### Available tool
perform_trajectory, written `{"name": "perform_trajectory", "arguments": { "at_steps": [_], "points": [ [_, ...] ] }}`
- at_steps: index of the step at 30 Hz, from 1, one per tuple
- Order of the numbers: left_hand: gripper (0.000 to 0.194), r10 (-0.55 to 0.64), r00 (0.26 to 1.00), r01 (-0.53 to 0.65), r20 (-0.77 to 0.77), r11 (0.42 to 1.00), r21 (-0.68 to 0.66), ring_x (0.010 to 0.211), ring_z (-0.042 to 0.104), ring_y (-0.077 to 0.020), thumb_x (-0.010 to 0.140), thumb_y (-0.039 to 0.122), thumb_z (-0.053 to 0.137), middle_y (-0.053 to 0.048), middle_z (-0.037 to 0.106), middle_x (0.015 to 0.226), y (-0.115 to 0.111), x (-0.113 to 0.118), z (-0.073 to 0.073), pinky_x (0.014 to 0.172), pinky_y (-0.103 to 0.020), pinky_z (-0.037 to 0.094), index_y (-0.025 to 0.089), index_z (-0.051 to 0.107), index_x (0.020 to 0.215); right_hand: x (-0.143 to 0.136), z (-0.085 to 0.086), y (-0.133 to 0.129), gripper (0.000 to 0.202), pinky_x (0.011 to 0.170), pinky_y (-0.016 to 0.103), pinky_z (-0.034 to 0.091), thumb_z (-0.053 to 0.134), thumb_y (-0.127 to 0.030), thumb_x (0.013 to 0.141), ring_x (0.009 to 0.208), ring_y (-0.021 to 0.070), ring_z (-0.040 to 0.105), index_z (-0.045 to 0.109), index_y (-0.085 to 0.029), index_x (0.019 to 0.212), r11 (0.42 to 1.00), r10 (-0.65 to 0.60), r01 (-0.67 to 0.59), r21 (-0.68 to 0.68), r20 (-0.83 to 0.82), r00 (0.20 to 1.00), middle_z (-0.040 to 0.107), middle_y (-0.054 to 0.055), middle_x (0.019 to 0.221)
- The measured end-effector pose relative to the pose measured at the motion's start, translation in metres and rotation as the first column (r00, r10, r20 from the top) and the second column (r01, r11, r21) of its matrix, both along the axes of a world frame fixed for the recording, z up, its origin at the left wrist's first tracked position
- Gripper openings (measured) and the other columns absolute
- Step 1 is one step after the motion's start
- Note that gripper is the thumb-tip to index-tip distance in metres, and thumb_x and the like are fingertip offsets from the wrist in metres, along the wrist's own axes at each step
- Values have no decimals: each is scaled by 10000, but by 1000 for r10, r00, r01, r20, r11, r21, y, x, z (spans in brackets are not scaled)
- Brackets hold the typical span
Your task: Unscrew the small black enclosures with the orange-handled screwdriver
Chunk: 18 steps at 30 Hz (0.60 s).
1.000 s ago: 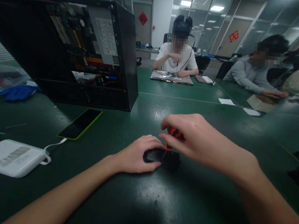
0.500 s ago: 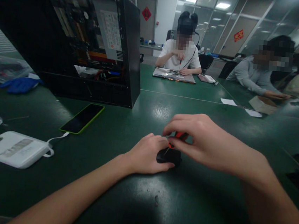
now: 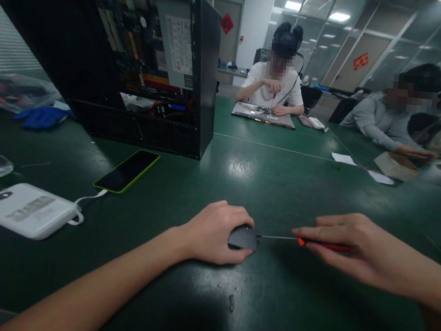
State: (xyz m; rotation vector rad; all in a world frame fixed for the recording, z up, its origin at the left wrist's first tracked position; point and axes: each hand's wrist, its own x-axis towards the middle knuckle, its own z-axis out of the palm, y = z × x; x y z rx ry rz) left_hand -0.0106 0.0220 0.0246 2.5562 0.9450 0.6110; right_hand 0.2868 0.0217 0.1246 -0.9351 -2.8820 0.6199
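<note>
A dark computer mouse (image 3: 243,238) rests on the green table, with the fingers and thumb of my left hand (image 3: 216,233) wrapped round its left part. Off to the right, my right hand (image 3: 349,245) is closed on the red and black handle of a screwdriver (image 3: 279,238). Its thin metal shaft lies nearly level and points left. The shaft's tip meets the right edge of the mouse; whether it is wedged in a gap there is too small to tell.
An open black computer case (image 3: 209,81) stands at the back left. Nearer are a phone (image 3: 128,172) cabled to a white power bank (image 3: 24,211) and a blue glove (image 3: 41,117). Across the table a person (image 3: 277,82) works on a flat panel (image 3: 264,115); another sits by a cardboard box (image 3: 395,167).
My right hand has moved right and lower, swinging the screwdriver from a steep slant above the mouse to nearly level at its right edge. My left hand still holds the mouse.
</note>
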Motion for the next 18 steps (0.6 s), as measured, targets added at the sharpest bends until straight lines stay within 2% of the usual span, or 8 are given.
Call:
{"name": "perform_trajectory", "arguments": {
  "at_steps": [5, 10, 18],
  "points": [
    [416, -28, 998, 29, 48, 999, -21, 1089, 725, -279, 890, 440, 756, -66, 763, 1226, 1, 1, -4, 923, -420, 493, 225, 696, 1241, 19, -21, 3, 350, 620, 239, 508, 597, -200, 986, 721, 134, 697, 750, -269, 1293, 998, -25, 30, 53, -90, 996, 763, 49, 935],
    [413, -17, 998, 20, 67, 998, -52, 1098, 724, -262, 887, 442, 774, -51, 767, 1222, 2, 2, -6, 927, -403, 497, 221, 709, 1229, 20, -29, 4, 341, 629, 230, 509, 609, -211, 988, 729, 127, 697, 751, -260, 1294, 998, -27, 34, 61, -118, 993, 764, 51, 941],
    [398, -3, 996, 9, 90, 998, -64, 1099, 730, -253, 880, 431, 772, -46, 776, 1200, 2, 4, -8, 941, -392, 515, 217, 716, 1211, 21, -45, 13, 300, 652, 271, 557, 595, -279, 1022, 799, 171, 742, 769, -253, 1266, 997, -60, 53, -48, -158, 986, 799, 77, 1007]
  ]
}}
